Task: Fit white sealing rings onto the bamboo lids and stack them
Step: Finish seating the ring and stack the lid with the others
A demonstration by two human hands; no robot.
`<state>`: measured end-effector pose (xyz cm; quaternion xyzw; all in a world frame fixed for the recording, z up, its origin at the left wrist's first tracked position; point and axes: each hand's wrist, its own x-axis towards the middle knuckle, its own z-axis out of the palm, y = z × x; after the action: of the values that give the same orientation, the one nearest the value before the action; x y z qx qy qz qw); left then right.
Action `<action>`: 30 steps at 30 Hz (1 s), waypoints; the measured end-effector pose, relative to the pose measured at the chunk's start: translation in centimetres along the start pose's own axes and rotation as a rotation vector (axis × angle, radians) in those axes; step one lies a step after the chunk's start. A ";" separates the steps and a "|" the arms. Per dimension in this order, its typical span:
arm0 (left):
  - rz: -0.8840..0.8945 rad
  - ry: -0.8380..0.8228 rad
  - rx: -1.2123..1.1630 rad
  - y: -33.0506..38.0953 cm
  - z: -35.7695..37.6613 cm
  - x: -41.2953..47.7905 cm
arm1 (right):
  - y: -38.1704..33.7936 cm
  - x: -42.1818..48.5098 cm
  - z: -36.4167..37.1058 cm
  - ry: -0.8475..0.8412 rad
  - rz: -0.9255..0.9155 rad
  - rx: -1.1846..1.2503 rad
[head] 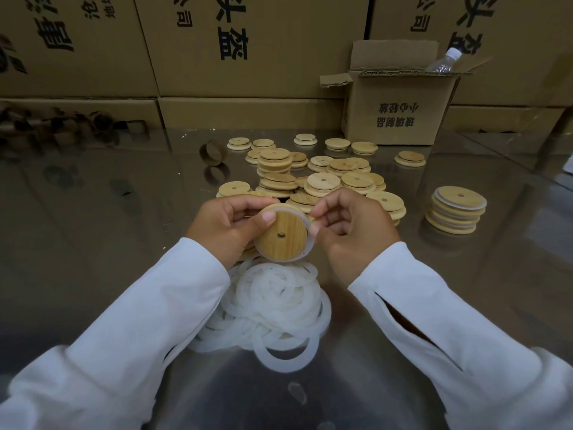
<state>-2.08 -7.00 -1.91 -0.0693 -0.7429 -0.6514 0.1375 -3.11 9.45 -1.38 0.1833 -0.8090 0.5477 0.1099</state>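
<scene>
Both hands are up over the tabletop (93, 218) working on one lid (280, 235). The left hand (228, 226) grips it from the left, thumb pressed flat on the wooden face and fingers curled round behind. The lid is tilted toward the camera, so you can see the little hole in its middle. A white ring (307, 243) sits round its edge, and the right hand (352, 226) pinches that ring at the lid's right side between thumb and fingertips. I can't tell if the ring is seated all the way round.

Right under the hands, near the front of the tabletop, there's a messy pile of rings (273, 305), all tangled over each other. Just behind the hands is a heap of loose lids (322, 181), some flat, some in short wobbly piles, with a few singles scattered further back. Off to the right, apart from the heap, stands a neat stack (459, 212) of lids with white edges showing between them.

Further back on the right is an open box (400, 110) with a plastic bottle (443, 62) poking out. A cardboard tube (214, 152) sits left of the lids, and big printed cartons (248, 41) wall off the back. Both sleeves are white.
</scene>
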 end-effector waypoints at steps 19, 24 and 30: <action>-0.007 -0.020 -0.026 0.0 -0.1 0.0 | -0.2 0.0 -0.2 -0.008 0.027 0.122; -0.069 -0.032 -0.075 -0.3 -0.1 0.1 | -0.2 0.0 -0.3 -0.014 0.022 0.116; -0.027 -0.042 -0.028 0.0 -0.1 -0.1 | -0.2 0.0 -0.2 0.006 0.014 0.129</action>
<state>-1.95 -7.06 -1.96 -0.0748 -0.7372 -0.6621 0.1120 -3.03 9.59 -1.15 0.1826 -0.7730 0.5999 0.0962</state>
